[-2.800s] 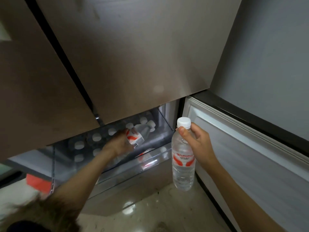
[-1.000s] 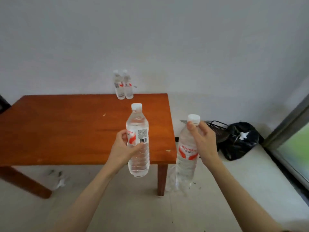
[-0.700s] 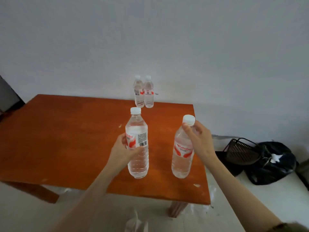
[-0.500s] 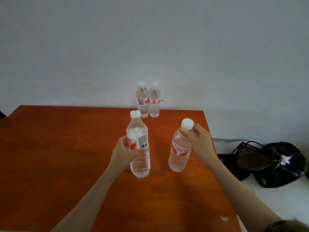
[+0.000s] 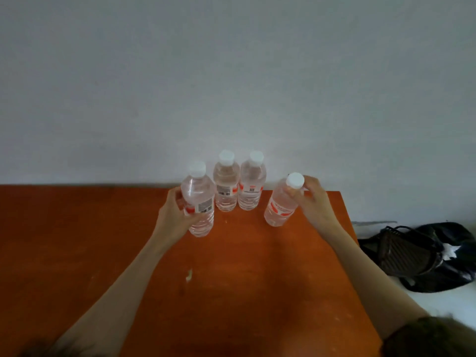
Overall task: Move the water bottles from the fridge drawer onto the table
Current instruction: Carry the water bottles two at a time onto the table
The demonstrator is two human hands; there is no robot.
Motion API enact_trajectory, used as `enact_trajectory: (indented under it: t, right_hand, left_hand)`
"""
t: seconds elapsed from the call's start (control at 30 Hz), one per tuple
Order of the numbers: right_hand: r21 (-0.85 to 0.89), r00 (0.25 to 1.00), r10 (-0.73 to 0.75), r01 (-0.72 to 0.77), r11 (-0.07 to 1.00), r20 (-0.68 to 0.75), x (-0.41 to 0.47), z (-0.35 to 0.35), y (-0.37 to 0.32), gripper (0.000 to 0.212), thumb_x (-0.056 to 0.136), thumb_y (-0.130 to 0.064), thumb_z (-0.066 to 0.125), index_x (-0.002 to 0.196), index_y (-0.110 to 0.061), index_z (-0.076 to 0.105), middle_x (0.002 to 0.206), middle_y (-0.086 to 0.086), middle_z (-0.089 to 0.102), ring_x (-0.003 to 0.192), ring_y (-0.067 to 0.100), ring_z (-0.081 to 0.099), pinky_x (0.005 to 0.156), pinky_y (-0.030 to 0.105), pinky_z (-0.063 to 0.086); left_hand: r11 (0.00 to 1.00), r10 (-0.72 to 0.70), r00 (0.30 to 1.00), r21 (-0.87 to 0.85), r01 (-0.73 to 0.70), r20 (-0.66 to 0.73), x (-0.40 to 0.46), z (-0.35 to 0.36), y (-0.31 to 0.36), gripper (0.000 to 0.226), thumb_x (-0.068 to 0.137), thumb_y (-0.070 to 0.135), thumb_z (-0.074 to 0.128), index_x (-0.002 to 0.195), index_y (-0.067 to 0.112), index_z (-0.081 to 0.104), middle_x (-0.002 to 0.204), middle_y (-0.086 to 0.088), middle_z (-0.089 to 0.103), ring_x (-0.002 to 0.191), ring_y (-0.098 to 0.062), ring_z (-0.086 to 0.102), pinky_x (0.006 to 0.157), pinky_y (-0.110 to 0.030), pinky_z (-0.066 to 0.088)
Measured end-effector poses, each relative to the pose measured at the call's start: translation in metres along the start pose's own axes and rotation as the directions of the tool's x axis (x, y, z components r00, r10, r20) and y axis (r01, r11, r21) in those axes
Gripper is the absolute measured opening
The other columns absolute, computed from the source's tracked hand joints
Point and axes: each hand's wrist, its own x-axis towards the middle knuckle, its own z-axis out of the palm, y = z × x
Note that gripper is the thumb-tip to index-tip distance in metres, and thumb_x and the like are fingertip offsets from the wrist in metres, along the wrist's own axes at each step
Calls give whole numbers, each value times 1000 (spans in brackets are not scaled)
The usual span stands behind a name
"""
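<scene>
A person's two bare arms reach forward over an orange-brown wooden surface set against a pale wall. The left hand wraps its fingers round the labelled middle of a clear water bottle, held upright at the far edge. The right hand pinches a second bottle just under its white cap, fingers clamped on the neck; this bottle tilts, its base low over or perhaps touching the wood, which cannot be told for certain. Between them two more bottles stand upright side by side against the wall, touching each other. On the floor to the right lies a black bag with a dark wire basket on it.

The bottles look full, so each probably has real weight. Their thin, ribbed plastic walls likely give a little under a squeeze, and being from a fridge they may be damp and slippery. The mid-body hold seems the steadier one; the grip at the neck lets the bottle swing, so it should be set down base first
</scene>
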Motion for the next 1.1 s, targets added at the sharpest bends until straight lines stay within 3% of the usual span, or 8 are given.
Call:
enact_trajectory:
  t: [0.1, 0.23, 0.37, 0.57, 0.63, 0.7, 0.87, 1.1]
  right_hand:
    - [39, 999, 36, -36, 999, 4, 29, 2, 6, 35, 88, -25, 58, 122, -18, 53, 120, -6, 47, 109, 8, 43, 77, 13, 36]
    - [68, 999, -2, -1, 998, 46, 56, 7, 6, 32, 90, -23, 55, 121, -24, 51, 119, -9, 49, 111, 6, 43, 82, 17, 35]
    - [55, 991, -22, 15, 998, 133, 70, 10, 11, 37, 90, -21, 54, 127, -17, 50, 121, -11, 53, 113, 5, 46, 91, 20, 37]
    - [99, 980, -42, 23, 995, 192, 74, 12, 13, 33, 90, -17, 54, 122, -27, 49, 111, -28, 53, 102, -19, 48, 77, -2, 39]
    - [106, 974, -31, 8, 994, 225, 70, 10, 14, 36, 91, -21, 53, 125, -32, 45, 118, -28, 51, 110, -15, 46, 83, 3, 39]
    - [115, 971, -16, -12, 993, 238, 67, 7, 15, 43, 91, -27, 51, 131, -36, 39, 131, -23, 43, 124, -2, 37, 97, 16, 34]
    - [95, 977, 27, -48, 994, 211, 65, 8, 13, 55, 91, -31, 50, 141, -32, 28, 149, -8, 30, 137, 14, 26, 109, 39, 27]
    - [149, 978, 77, -107, 983, 195, 52, 12, 8, 57, 92, -31, 48, 144, -30, 24, 151, -4, 28, 138, 19, 25, 109, 42, 26]
  left_hand:
    - [998, -30, 1000, -50, 30, 6, 32, -4, -6, 79, 62, 12, 82, 128, 10, 38, 124, -5, 55, 102, -15, 55, 91, -33, 46]
    - [987, -49, 997, -153, 56, 54, 61, -4, -10, 78, 64, 4, 79, 129, 13, 36, 128, -4, 50, 112, -16, 51, 96, -34, 43]
    - [974, -46, 990, -215, 75, 133, 79, 0, -15, 79, 68, -4, 74, 132, 17, 32, 134, -4, 45, 125, -19, 45, 104, -42, 39]
    - [969, -28, 981, -237, 74, 193, 91, 5, -20, 80, 73, -5, 69, 136, 20, 26, 138, -3, 41, 129, -17, 39, 106, -41, 35]
    - [965, -22, 971, -249, 82, 237, 90, 4, -22, 82, 74, -8, 68, 136, 23, 25, 136, 1, 40, 130, -17, 37, 107, -44, 35]
    - [959, -6, 955, -269, 89, 295, 87, 4, -24, 85, 74, -11, 65, 138, 24, 22, 137, 3, 39, 132, -16, 35, 108, -45, 33]
    - [965, -7, 949, -246, 88, 315, 79, 0, -25, 88, 76, -2, 67, 143, 28, 18, 146, 3, 32, 135, -15, 31, 109, -47, 30]
    - [988, -76, 946, -103, 114, 316, 63, -4, -17, 92, 81, 8, 65, 147, 30, 6, 155, 0, 18, 139, -23, 23, 111, -53, 24]
